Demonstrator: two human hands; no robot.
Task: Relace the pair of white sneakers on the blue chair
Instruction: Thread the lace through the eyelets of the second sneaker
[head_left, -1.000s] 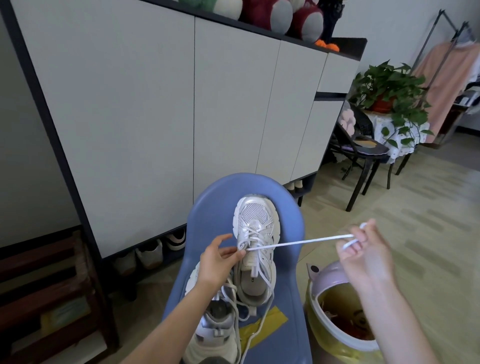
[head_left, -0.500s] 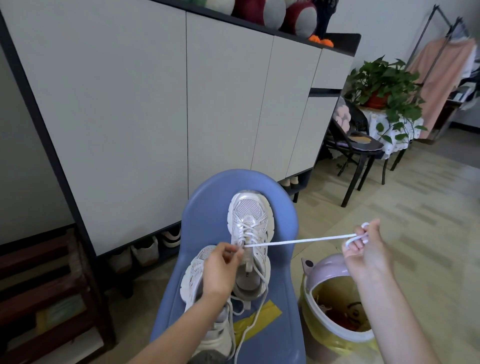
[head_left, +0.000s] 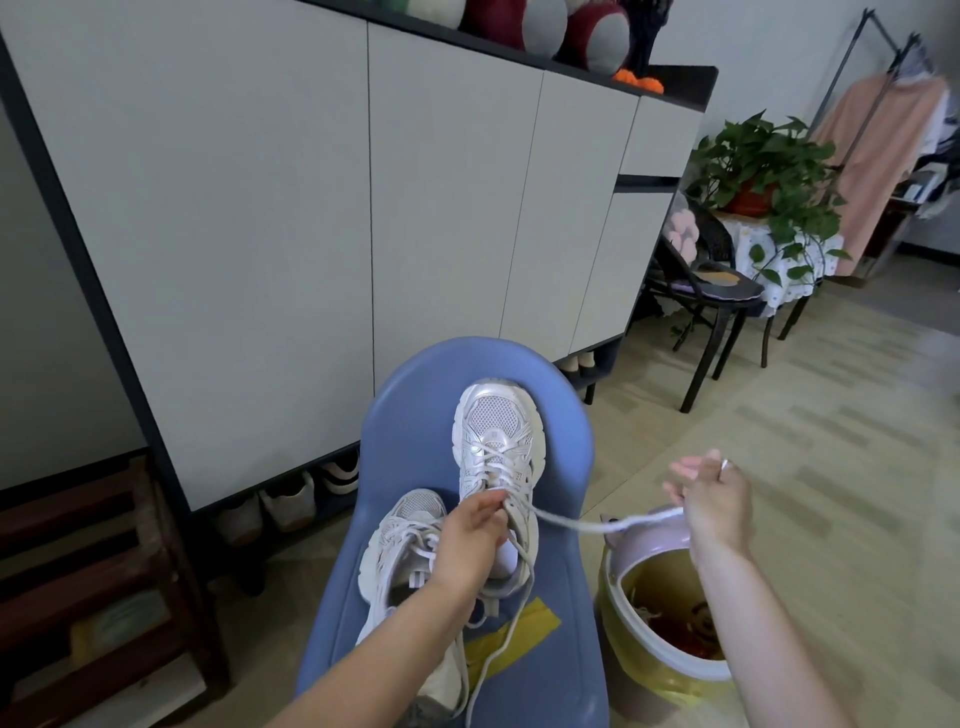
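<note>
head view, item list: two white sneakers (head_left: 496, 457) on blue chair (head_left: 563, 519). left hand (head_left: 470, 540) pinches far shoe's eyelet row. right hand (head_left: 714, 501) pinches slack shoelace (head_left: 597, 525) over open bin (head_left: 670, 618). risk: a dropped end could fall among the rubbish.

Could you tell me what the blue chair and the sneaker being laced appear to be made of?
The blue chair looks like moulded plastic with a matte finish: one smooth, seamless curved shell. The far sneaker seems to be white woven mesh at the toe, with shinier, probably synthetic leather-like overlays that catch the light. Its lace looks like flat woven cord.
</note>
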